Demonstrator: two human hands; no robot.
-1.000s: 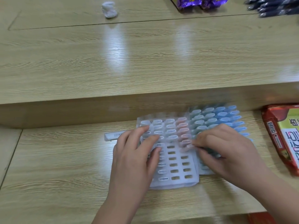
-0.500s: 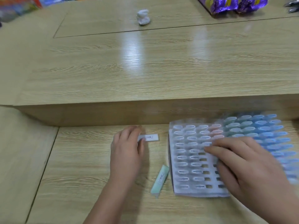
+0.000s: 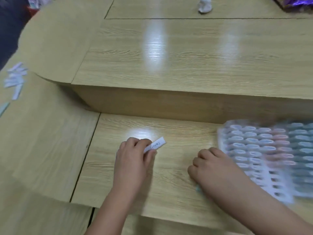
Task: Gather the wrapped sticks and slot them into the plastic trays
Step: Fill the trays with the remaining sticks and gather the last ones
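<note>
My left hand pinches a white wrapped stick with print on it, just above the lower desk surface. My right hand lies to the right of it with fingers curled down over a pale green wrapped stick. Only the green stick's near tip shows under the hand. Two plastic trays lie side by side at the right, blurred, their slots mostly filled with white, pink and blue sticks. The near rows of the left tray hold open slots. Neither hand touches the trays.
A pile of several white wrapped sticks lies at the far left, with another green stick near the left edge. A raised wooden step runs behind the hands. On the upper surface sit a crumpled white lump and a purple bag.
The view swung left. My left hand picked up the white stick it was touching. My right hand left the tray and came down over the green stick.
</note>
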